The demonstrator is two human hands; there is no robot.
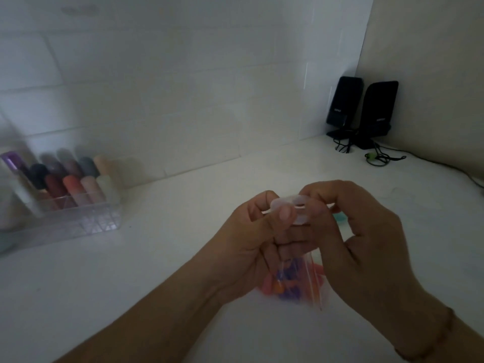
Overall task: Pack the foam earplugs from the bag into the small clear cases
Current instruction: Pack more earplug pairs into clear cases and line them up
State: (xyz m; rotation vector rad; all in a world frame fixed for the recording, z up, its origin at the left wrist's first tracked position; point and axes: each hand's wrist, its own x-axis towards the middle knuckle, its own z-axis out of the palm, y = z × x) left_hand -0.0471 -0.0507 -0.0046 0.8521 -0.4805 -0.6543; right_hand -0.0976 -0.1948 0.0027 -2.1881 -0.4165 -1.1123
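Note:
Both hands meet above the white table, holding a small clear case (293,205) between their fingertips. My left hand (251,239) pinches the case with thumb and forefinger, and its lower fingers also hold the clear bag (293,281) of orange and purple foam earplugs, which hangs blurred below the hands. My right hand (361,237) grips the case's right side from above. A small teal object (340,218) shows just behind the right hand; what it is I cannot tell. Whether the case is open or closed is unclear.
A clear acrylic organiser (65,221) with several coloured tubes stands at the left by the wall. Two black speakers (364,111) with trailing cables (385,157) sit in the far right corner. White table surface (170,258) lies between the organiser and my hands.

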